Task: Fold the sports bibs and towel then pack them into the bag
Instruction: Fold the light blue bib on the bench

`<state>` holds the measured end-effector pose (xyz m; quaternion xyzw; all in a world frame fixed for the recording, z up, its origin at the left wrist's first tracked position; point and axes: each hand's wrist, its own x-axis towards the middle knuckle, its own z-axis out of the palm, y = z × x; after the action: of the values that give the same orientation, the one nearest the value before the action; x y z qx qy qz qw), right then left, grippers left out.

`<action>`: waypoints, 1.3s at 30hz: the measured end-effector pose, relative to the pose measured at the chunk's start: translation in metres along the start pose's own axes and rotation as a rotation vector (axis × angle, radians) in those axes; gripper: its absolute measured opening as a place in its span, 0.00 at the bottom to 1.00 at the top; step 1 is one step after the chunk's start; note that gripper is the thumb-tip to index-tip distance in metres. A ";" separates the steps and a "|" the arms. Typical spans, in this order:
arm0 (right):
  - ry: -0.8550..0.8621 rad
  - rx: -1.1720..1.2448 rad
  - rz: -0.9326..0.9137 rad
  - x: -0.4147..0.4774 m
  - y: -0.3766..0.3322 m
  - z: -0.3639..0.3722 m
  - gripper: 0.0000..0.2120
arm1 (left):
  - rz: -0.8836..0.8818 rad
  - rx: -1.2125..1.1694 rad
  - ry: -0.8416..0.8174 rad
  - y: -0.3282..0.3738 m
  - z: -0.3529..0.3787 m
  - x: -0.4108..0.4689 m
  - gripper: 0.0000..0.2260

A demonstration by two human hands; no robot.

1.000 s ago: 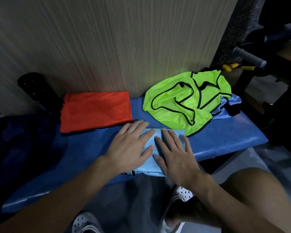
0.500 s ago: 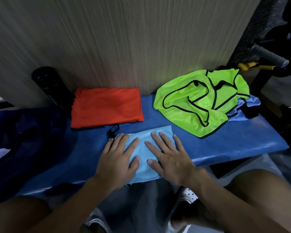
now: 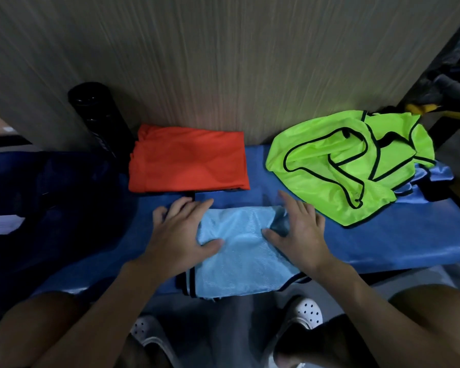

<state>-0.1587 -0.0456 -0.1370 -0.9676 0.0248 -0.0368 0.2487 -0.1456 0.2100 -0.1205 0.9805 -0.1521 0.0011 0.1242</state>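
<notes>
Left hand (image 3: 178, 235) and right hand (image 3: 300, 232) open flat on light blue bib (image 3: 245, 261), navy bag (image 3: 51, 203) left of bib, contents hidden

Blue padded worktop (image 3: 383, 243) runs L to R across the centre, w/ a wood-grain wall panel (image 3: 223, 62) behind it at 12 o'clock. Black cylinder (image 3: 98, 115) stands tilted by the panel at 10 o'clock. Yellow-handled tool (image 3: 422, 108) & grey bar (image 3: 452, 88) at 2 o'clock, off the worktop. White holed shoes (image 3: 307, 312) on the floor at 6 o'clock.
</notes>
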 end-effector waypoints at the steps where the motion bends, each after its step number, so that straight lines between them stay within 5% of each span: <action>1: 0.000 0.024 0.017 0.002 0.000 0.000 0.38 | 0.035 0.035 -0.035 -0.002 -0.002 0.002 0.41; 8: 0.015 0.095 0.005 0.009 0.001 0.003 0.17 | 0.082 0.053 -0.078 -0.002 -0.011 0.010 0.47; 14: -0.007 0.374 0.032 0.004 -0.008 -0.004 0.19 | -0.038 -0.316 -0.107 -0.003 -0.021 0.006 0.35; 18: 0.043 0.510 0.020 0.001 -0.016 -0.012 0.22 | -0.062 -0.353 -0.141 -0.010 -0.028 0.002 0.28; 23: 0.035 0.570 -0.017 0.002 -0.025 -0.020 0.27 | -0.145 -0.528 -0.101 -0.013 -0.030 -0.004 0.32; 28: 0.123 0.678 0.023 0.018 -0.043 -0.025 0.31 | -0.172 -0.947 0.139 -0.010 -0.047 -0.004 0.33; 36: 0.203 0.911 0.015 0.103 -0.109 -0.037 0.32 | -0.172 -0.949 0.427 -0.040 -0.111 0.060 0.35; 39: 0.206 0.956 0.053 0.145 -0.126 -0.022 0.33 | -0.171 -0.774 0.482 -0.054 -0.128 0.089 0.35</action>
<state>-0.0123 0.0441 -0.0486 -0.7352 0.0544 -0.1335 0.6623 -0.0403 0.2650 -0.0062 0.8428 -0.0265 0.1617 0.5127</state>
